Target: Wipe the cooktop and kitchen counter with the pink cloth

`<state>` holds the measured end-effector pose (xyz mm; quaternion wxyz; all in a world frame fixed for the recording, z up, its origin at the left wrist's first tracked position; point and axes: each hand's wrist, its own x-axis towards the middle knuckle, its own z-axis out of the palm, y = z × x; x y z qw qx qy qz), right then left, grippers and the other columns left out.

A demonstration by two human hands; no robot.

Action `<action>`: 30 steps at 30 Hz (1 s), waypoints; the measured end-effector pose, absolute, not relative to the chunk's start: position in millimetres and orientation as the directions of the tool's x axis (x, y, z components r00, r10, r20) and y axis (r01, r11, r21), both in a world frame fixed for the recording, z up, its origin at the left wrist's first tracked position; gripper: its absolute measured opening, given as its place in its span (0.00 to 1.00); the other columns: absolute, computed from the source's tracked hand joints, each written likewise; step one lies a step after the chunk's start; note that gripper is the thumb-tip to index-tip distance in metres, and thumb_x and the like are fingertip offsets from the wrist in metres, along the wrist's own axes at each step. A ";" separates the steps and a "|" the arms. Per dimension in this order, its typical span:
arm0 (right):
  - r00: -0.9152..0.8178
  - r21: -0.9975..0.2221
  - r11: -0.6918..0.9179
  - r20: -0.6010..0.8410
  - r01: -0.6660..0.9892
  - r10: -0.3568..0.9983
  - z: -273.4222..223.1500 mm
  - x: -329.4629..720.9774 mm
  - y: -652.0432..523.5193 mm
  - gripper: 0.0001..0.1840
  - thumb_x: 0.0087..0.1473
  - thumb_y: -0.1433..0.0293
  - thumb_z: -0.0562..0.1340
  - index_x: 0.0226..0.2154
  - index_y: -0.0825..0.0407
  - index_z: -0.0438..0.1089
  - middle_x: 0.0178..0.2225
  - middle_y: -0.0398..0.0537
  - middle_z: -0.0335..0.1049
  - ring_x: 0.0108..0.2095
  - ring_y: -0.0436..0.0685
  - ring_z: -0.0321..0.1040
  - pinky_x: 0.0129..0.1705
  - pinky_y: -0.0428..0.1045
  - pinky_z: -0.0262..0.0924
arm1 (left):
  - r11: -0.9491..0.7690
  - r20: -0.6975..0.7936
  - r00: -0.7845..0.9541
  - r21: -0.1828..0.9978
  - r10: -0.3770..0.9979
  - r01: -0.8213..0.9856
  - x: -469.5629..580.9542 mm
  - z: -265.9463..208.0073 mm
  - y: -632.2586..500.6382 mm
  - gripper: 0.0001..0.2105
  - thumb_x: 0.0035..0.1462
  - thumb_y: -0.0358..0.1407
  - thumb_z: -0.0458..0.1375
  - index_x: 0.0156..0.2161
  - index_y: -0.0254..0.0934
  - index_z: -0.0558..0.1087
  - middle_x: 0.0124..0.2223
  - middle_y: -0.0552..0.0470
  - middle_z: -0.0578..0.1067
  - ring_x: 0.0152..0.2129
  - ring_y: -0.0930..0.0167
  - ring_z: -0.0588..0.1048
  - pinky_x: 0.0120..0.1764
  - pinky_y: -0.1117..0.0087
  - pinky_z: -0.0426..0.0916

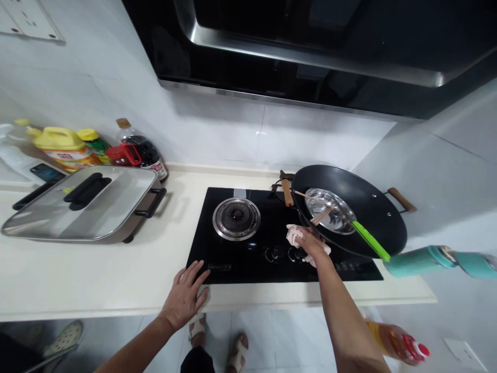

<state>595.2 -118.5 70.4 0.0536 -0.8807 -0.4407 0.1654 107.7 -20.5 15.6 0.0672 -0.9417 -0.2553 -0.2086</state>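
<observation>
My right hand (308,241) is closed on a pale pink cloth (294,234), pressing it to the black glass gas stove (229,259) beside the wok. Two control knobs (276,252) sit just left of and below that hand. My left hand (187,291) rests flat with fingers spread at the stove's front left corner. A large black wok (373,181) with wooden handles covers the stove's right side. Inside it lie a shiny metal bowl (324,199), chopsticks (322,215) and a green-handled utensil (370,240). The left burner (236,219) is uncovered.
An electric pan (116,207) with a lid stands on the white counter (155,269) at left, with several bottles (143,145) behind. A range hood (291,57) hangs overhead. A teal bottle (417,260) stands at right; an oil bottle (396,339) is below the counter edge.
</observation>
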 end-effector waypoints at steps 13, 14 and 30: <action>0.186 -0.224 -0.294 -0.404 0.929 0.896 104.6 557.7 -126.8 0.19 0.50 0.72 0.66 0.45 0.43 0.80 0.72 0.45 0.48 0.73 0.74 0.30 0.68 0.72 0.30 | -0.859 0.407 0.786 -0.004 0.466 0.511 105.9 12.1 -18.6 0.20 0.65 0.40 0.54 0.60 0.42 0.72 0.66 0.40 0.70 0.62 0.56 0.68 0.59 0.53 0.61; 0.165 -0.224 -0.277 -0.417 0.934 0.894 104.9 555.3 -127.6 0.17 0.49 0.74 0.66 0.41 0.43 0.80 0.73 0.43 0.45 0.74 0.73 0.26 0.68 0.73 0.28 | -0.860 0.407 0.786 -0.002 0.465 0.510 105.9 12.2 -19.0 0.20 0.65 0.39 0.54 0.60 0.42 0.72 0.66 0.40 0.70 0.62 0.56 0.68 0.59 0.53 0.61; 0.419 -0.135 -0.463 -0.265 0.876 0.869 94.2 558.1 -72.7 0.19 0.64 0.54 0.60 0.53 0.40 0.75 0.59 0.51 0.61 0.54 0.61 0.63 0.54 0.55 0.56 | -0.859 0.404 0.788 -0.012 0.464 0.512 105.1 13.0 -19.1 0.21 0.64 0.41 0.55 0.60 0.42 0.72 0.66 0.40 0.70 0.62 0.56 0.68 0.59 0.53 0.61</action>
